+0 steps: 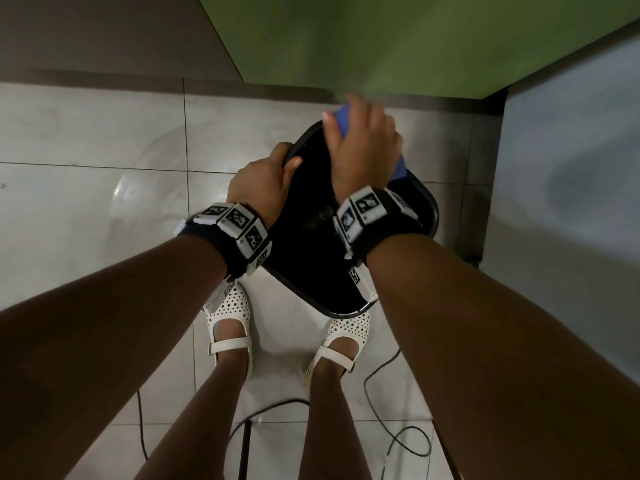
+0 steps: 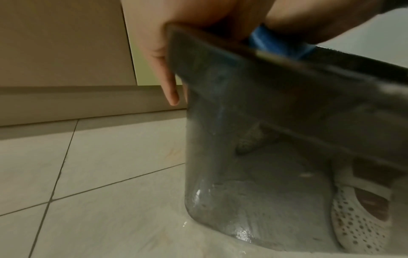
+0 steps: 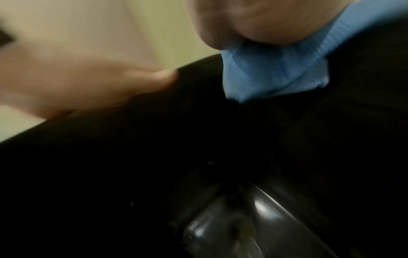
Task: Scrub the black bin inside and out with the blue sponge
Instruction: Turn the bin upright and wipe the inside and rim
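Note:
The black bin (image 1: 311, 244) stands tilted on the tiled floor just beyond my feet, its opening facing up at me. My left hand (image 1: 285, 159) grips its far left rim, thumb inside and fingers (image 2: 170, 87) down the outer wall (image 2: 243, 139). My right hand (image 1: 360, 147) holds the blue sponge (image 1: 343, 116) against the far rim. From the right wrist, the sponge (image 3: 276, 75) hangs from my palm over the dark inside of the bin (image 3: 154, 157), with my left thumb (image 3: 123, 85) on the rim beside it. In the left wrist view the sponge (image 2: 271, 43) shows above the rim.
My feet in white perforated shoes (image 1: 230, 317) stand close behind the bin. Black cables (image 1: 388, 379) trail over the floor by my right foot. A green wall (image 1: 381, 39) rises just past the bin, with a pale panel (image 1: 571, 168) on the right. Wet sheen shows on the tiles (image 2: 220, 232).

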The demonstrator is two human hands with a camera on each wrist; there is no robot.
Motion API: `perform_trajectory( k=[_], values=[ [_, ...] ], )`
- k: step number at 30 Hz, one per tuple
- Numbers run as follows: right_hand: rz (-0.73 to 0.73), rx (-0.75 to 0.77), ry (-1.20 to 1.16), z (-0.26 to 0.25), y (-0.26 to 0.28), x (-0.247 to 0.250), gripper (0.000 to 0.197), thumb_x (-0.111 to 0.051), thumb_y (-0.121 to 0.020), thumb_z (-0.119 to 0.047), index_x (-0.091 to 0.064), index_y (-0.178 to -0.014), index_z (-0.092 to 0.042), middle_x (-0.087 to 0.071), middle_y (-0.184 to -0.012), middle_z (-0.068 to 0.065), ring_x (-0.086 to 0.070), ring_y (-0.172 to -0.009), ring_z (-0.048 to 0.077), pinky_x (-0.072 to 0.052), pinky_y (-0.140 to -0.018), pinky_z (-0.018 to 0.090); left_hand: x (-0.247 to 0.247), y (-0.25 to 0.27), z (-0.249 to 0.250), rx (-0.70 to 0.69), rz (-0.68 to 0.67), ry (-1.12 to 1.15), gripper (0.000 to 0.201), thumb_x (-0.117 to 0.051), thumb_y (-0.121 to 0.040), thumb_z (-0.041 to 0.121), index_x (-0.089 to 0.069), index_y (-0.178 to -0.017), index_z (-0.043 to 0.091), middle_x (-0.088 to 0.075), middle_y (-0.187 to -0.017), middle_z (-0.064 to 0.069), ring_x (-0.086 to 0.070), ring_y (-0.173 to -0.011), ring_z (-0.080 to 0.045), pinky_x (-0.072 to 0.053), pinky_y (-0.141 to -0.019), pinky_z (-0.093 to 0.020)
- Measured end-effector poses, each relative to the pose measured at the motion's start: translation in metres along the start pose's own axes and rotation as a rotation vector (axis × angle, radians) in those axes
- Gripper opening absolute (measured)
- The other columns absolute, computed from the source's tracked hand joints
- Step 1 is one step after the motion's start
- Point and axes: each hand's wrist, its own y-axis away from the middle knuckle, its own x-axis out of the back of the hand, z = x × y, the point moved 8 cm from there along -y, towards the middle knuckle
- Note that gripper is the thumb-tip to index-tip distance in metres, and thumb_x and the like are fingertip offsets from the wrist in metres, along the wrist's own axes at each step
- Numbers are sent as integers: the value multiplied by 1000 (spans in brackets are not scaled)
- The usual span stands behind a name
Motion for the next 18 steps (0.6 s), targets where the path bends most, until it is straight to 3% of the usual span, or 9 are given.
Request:
perform_trajectory(
  k=[3,7,11,15,17,18],
  values=[
    [72,48,19,-21,-4,-1,51,-35,-87,-53,-65,-107,-17,-66,-91,7,-60,-81,25,-44,-69,34,3,1,-5,50,20,7,42,-26,-98,39,-41,-127,11,-64,-94,-26,-59,-86,-43,-32,-63,-35],
    [-78,-90,74,9,0,-4,51,-34,-93,-54,-48,-127,-19,-58,-114,7,-54,-103,23,-37,-88,36,7,1,-11,79,34,93,40,-28,-98,39,-43,-126,14,-65,-94,-24,-59,-86,-42,-33,-65,-34],
    [95,-319,97,60,30,17,63,-22,-88,-59,-49,-128,-19,-56,-120,13,-53,-106,32,-39,-89,42,12,3,-17,126,105,179,36,-30,-98,37,-46,-121,14,-65,-91,-21,-58,-84,-40,-36,-66,-33],
    [323,-731,-15,96,57,31,58,-25,-93,-58,-50,-129,-19,-55,-122,15,-54,-105,34,-47,-84,42,11,7,-17,146,129,225,36,-30,-98,37,-48,-118,14,-65,-92,-20,-58,-84,-40,-39,-66,-34],
    [373,-1024,-172,104,73,26,50,-36,-94,-51,-46,-132,-20,-53,-123,14,-53,-106,33,-46,-86,42,10,13,-18,198,157,265,36,-30,-98,36,-48,-118,13,-65,-93,-20,-59,-84,-39,-37,-65,-33],
    [380,-1081,-202,103,76,23,49,-40,-94,-49,-45,-132,-20,-54,-122,14,-53,-106,33,-46,-87,43,10,18,-21,245,182,289,36,-29,-98,36,-47,-119,12,-65,-94,-20,-59,-85,-39,-35,-65,-33]
  ],
)
